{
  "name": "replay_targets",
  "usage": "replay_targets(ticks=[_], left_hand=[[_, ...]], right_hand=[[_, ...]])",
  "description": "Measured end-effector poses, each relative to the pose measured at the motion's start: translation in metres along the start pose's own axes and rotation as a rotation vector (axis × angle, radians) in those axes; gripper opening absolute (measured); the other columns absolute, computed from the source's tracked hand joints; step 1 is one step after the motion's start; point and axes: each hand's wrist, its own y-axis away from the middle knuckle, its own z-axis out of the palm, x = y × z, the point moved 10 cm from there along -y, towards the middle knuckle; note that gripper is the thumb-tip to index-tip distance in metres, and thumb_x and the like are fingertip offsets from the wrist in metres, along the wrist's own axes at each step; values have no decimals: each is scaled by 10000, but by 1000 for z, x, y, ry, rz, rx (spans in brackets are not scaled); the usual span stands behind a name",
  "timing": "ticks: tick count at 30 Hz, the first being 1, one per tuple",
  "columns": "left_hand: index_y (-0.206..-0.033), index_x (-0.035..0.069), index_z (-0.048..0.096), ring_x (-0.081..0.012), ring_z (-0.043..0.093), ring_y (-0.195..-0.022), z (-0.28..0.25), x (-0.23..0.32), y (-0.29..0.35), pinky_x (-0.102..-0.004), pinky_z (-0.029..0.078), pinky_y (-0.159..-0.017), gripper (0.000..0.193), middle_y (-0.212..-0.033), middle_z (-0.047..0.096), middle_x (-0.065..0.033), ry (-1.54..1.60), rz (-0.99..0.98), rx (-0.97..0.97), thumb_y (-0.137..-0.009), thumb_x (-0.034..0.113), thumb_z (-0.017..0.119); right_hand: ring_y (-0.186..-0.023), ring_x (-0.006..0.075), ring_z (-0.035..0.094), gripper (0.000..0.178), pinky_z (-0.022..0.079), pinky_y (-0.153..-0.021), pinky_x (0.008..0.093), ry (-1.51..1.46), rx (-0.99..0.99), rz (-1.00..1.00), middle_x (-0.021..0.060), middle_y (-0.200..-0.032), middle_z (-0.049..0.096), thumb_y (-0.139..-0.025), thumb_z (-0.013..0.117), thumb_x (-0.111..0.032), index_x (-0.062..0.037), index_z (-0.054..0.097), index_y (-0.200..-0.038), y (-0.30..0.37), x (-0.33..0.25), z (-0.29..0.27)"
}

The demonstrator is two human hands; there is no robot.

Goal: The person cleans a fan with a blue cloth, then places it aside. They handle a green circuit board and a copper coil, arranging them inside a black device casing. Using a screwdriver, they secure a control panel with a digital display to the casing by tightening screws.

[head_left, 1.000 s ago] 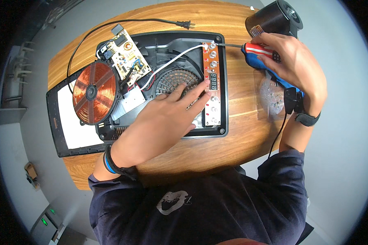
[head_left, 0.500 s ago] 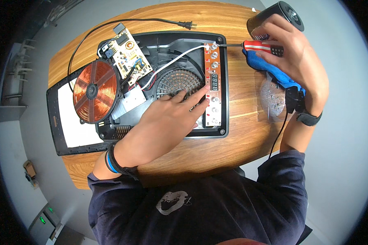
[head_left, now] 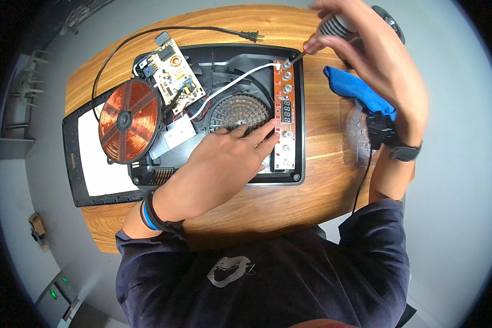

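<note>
My left hand [head_left: 218, 169] lies with fingers stretched out over the opened black appliance base [head_left: 300, 158]. Its fingertips touch the left edge of the narrow orange control board [head_left: 283, 116], which carries a small digit display and several round buttons. My right hand [head_left: 374, 60] is closed around a screwdriver [head_left: 298, 57], held at a slant. The screwdriver's tip is at the board's far end, by the topmost round button; exact contact is hard to tell. From that end a white cable [head_left: 235, 79] runs to the inside of the base, past a round fan grille [head_left: 240, 107].
Left of the board are a copper coil [head_left: 128, 120], a cream circuit board [head_left: 174, 74] and a white-faced panel [head_left: 101, 158]. A plug cord [head_left: 202, 28] curves behind. To the right lie a blue cloth [head_left: 355, 87] and a clear tray [head_left: 358, 139]; a black cylinder [head_left: 391, 24] stands beyond.
My right hand has moved away from me and a little left, tilting the screwdriver from nearly level to a slant. More of the blue cloth shows. My left hand has barely moved.
</note>
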Motion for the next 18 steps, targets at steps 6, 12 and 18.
replay_targets(ticks=[6,12,18], left_hand=[[-1609,35,610,-300,731,-1342,4,-2,0,-408,650,-1004,604,-1791,509,-126,22,6,-38,-1059,233,759],[-1576,39,644,-314,781,-1245,5,-5,0,-428,662,-956,558,-1768,544,-134,24,0,-27,-1064,233,757],[-1566,42,654,-319,793,-1201,3,-3,0,-434,662,-949,556,-1744,573,-136,39,9,8,-1057,236,765]], right_hand=[[-954,245,764,332,623,-888,396,-107,53,238,171,-1230,695,-1100,763,-195,9,645,-1334,-17,-3,5],[-1059,302,781,261,622,-921,408,-261,-86,236,170,-1230,696,-1166,655,-162,7,635,-1365,-17,8,16],[-992,300,768,215,613,-941,416,-173,-24,52,185,-1270,634,-1169,649,-169,1,649,-1301,-23,-4,9]])
